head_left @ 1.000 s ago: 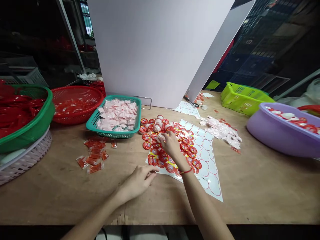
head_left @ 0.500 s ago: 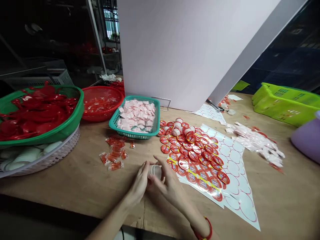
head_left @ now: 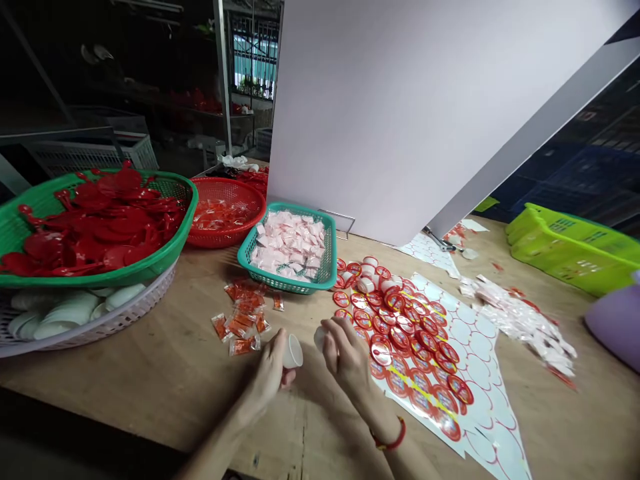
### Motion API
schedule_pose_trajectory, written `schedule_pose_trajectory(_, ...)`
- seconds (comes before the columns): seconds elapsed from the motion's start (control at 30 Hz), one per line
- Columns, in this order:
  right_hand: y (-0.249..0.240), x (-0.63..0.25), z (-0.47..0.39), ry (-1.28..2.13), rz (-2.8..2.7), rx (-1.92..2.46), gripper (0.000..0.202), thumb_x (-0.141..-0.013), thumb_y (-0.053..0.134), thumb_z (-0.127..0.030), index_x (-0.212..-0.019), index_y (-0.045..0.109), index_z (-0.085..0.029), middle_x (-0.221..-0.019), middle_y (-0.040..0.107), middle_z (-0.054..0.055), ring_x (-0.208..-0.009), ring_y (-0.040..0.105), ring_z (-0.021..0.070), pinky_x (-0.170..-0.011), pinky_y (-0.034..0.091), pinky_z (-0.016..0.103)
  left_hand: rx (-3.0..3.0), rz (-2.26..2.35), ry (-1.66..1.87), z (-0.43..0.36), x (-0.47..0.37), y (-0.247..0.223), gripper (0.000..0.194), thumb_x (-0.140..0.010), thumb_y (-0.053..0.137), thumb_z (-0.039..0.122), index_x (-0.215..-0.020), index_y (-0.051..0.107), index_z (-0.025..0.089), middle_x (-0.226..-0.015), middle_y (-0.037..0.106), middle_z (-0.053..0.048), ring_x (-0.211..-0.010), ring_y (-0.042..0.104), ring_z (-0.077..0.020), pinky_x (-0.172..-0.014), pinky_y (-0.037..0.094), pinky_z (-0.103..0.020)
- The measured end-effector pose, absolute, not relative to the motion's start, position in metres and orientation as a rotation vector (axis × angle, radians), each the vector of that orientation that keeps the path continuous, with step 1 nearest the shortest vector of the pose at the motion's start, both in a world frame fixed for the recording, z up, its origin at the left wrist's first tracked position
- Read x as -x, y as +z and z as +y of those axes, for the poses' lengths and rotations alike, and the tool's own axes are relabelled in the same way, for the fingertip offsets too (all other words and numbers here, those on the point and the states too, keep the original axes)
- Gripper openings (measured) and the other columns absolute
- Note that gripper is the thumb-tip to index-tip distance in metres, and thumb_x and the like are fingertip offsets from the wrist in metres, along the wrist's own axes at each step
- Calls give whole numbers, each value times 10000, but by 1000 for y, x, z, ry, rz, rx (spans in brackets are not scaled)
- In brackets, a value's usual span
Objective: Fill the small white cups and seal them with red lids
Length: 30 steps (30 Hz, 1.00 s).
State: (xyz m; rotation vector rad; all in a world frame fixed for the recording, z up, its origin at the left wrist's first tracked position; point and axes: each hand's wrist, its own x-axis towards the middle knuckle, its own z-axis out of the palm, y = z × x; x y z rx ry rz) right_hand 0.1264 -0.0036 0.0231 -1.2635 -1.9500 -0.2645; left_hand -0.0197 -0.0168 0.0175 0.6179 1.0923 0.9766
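Observation:
My left hand (head_left: 274, 368) is closed around a small white plastic cup (head_left: 293, 351), its open mouth tilted toward the right. A short way to the right, my right hand (head_left: 346, 357) pinches a small translucent white piece (head_left: 320, 339); the fingers hide most of it, so I cannot tell whether it is a cup or a lid. Just beyond my left hand lie small clear sachets with orange-red contents (head_left: 245, 313). To the right of my right hand, round red stickers (head_left: 400, 333) and several stickered cups (head_left: 367, 283) cover a white sticker sheet (head_left: 483, 340).
A teal basket (head_left: 327, 250) holds pale pink packets. Further left stand a red basket (head_left: 260, 203) and a green basket (head_left: 187, 220) of red plastic pieces, above white cups (head_left: 70, 313). White packets (head_left: 520, 320) and a lime-green basket (head_left: 575, 250) lie to the right. A white panel (head_left: 390, 120) rises behind.
My hands have moved apart; earlier both were around the cup. Now the left keeps the cup and the right holds a translucent white piece. The view has shifted left.

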Motion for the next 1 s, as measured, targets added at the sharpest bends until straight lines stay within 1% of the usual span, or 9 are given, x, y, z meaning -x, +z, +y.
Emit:
schedule_pose_trajectory(0.17,8,-158,38,-327,-1791,1804,303,-891,349,-331,-941,565,-125,-823,596,103,-571,546,167,-466,370,252,-481,878,1020,-3,34,22,371,-662,621,504,-754,447,190,-575,481,62,-472,446,-69,-440,298,-188)
schedule_pose_trajectory(0.33,31,-182,91,-352,-1677,1879,354,-903,263,-243,-1057,532,-73,-935,602,174,-764,574,229,-621,417,322,-318,827,1002,14,43,27,325,-678,654,383,-857,478,178,-619,523,42,-505,476,-75,-464,323,-182)
schedule_pose_trajectory(0.4,46,-176,121,-287,-1789,1851,283,-881,340,-214,-1005,578,-122,-916,631,131,-832,568,223,-697,415,316,-296,806,987,18,43,27,336,-678,660,385,-872,494,166,-610,516,41,-494,465,-70,-453,310,-180)
schedule_pose_trajectory(0.5,59,-156,168,-135,-2033,1787,148,-760,543,-151,-865,645,-173,-887,666,90,-905,553,218,-759,397,284,-343,780,970,20,44,25,390,-649,689,414,-882,525,149,-612,513,40,-488,455,-63,-447,295,-178)
schedule_pose_trajectory(0.57,59,-142,192,-52,-2124,1781,130,-693,597,-99,-787,661,-162,-859,675,107,-913,552,227,-787,381,291,-379,784,957,19,46,23,440,-642,691,436,-940,536,151,-619,520,40,-486,457,-63,-447,292,-179)
schedule_pose_trajectory(0.67,56,-133,213,34,-2154,1796,63,-682,611,-91,-702,657,-128,-785,674,147,-933,551,257,-822,363,331,-365,798,957,17,51,21,473,-676,658,445,-1029,524,160,-614,527,40,-488,464,-70,-456,303,-184)
schedule_pose_trajectory(0.77,62,-135,211,116,-2107,1784,112,-753,551,-115,-800,652,-102,-795,672,151,-896,576,246,-770,400,328,-302,806,988,18,54,19,439,-714,625,425,-1036,527,143,-621,539,27,-501,473,-74,-475,321,-188)
schedule_pose_trajectory(0.87,75,-135,176,211,-2046,1723,211,-859,425,-169,-952,599,-95,-863,669,125,-789,608,188,-680,448,285,-276,792,1010,20,53,17,412,-731,607,410,-1032,531,139,-627,554,14,-507,484,-82,-488,338,-196)
schedule_pose_trajectory(1.0,76,-114,88,507,-2089,1300,209,-884,446,-311,-884,586,-156,-868,658,64,-779,617,150,-666,489,252,-297,766,1026,20,51,13,366,-704,631,406,-943,566,136,-617,564,5,-512,495,-95,-484,339,-206)
